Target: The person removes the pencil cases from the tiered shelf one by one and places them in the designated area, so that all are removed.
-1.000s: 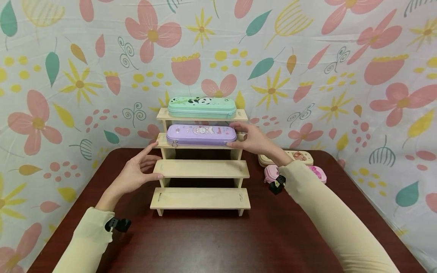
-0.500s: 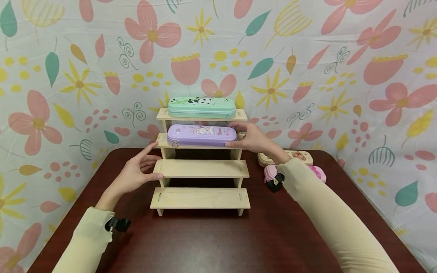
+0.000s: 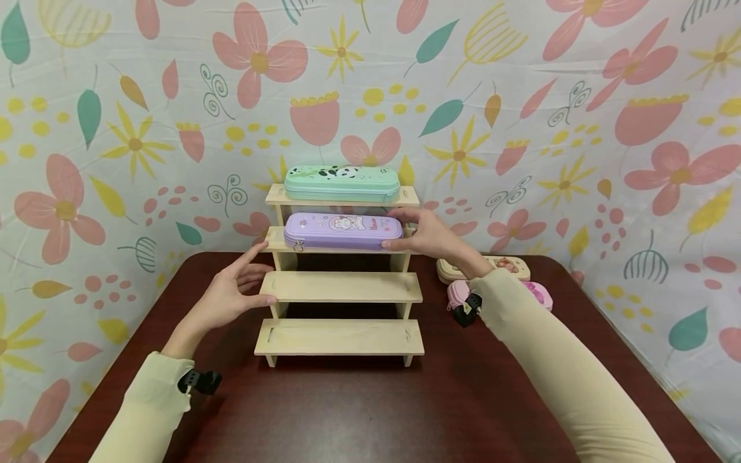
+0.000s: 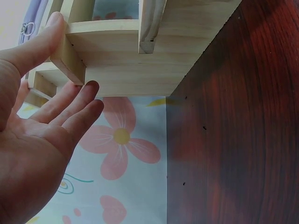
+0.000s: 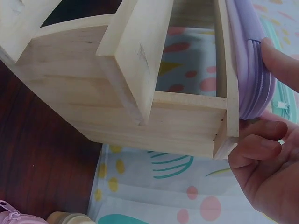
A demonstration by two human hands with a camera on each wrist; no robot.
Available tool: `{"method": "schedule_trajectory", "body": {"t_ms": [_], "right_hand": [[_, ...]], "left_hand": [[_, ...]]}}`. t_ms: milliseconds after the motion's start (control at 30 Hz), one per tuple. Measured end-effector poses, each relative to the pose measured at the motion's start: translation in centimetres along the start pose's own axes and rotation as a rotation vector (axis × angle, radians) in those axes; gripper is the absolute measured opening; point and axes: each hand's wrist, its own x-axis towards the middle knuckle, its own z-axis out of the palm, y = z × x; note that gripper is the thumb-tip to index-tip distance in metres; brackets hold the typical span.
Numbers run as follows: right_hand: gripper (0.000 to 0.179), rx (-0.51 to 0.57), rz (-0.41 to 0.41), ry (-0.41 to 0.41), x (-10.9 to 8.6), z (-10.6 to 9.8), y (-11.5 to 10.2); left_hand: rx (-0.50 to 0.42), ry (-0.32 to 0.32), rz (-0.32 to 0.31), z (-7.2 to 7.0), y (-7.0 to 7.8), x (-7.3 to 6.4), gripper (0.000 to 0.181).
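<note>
A four-tier wooden display stand [image 3: 341,286] rises on the dark table. On its second tier from the top lies a purple pencil case [image 3: 341,230] with a rabbit picture and a zip along its side. My right hand [image 3: 431,235] pinches the case's right end, thumb at the front and fingers behind. At the stand's left side, my left hand [image 3: 228,292] holds the end of a tier, its thumb on the plank's front and other fingers behind, as the left wrist view shows. A mint-green panda pencil case [image 3: 341,182] lies on the top tier.
To the right of the stand, partly behind my right forearm, a cream pencil case [image 3: 450,271] and a pink pencil case [image 3: 460,292] lie on the dark red-brown table [image 3: 347,411]. A flower-printed cloth [image 3: 370,77] hangs behind the table.
The purple pencil case has slid very slightly to the right in my right hand's grip. My left hand keeps its place on the stand.
</note>
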Motion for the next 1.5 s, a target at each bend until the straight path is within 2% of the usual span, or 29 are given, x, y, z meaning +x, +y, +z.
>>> {"method": "schedule_trajectory", "body": {"t_ms": [333, 500, 700, 833, 1067, 1233, 1500], "right_hand": [[0.076, 0.088, 0.071, -0.010, -0.51, -0.22, 0.01], [0.082, 0.087, 0.092, -0.027, -0.55, -0.26, -0.25], [0.079, 0.084, 0.097, -0.026, -0.55, -0.43, -0.36], [0.083, 0.097, 0.091, -0.030, -0.56, -0.59, -0.46], [0.090, 0.108, 0.138, -0.065, -0.64, -0.56, -0.54], [0.089, 0.096, 0.129, -0.061, -0.65, -0.45, -0.30], [0.077, 0.147, 0.101, -0.040, -0.87, -0.16, -0.35]], "left_hand": [[0.005, 0.002, -0.002, 0.00, 0.09, 0.00, 0.106], [-0.002, 0.002, -0.006, -0.02, 0.08, 0.01, 0.106], [-0.014, 0.003, -0.014, -0.07, 0.19, 0.08, 0.107], [-0.015, 0.007, -0.016, -0.09, 0.28, 0.12, 0.107], [-0.013, 0.004, -0.006, -0.02, 0.16, 0.11, 0.107], [-0.020, 0.001, -0.011, 0.05, 0.09, 0.02, 0.106], [-0.022, 0.001, -0.012, 0.06, 0.11, 0.00, 0.106]]}}
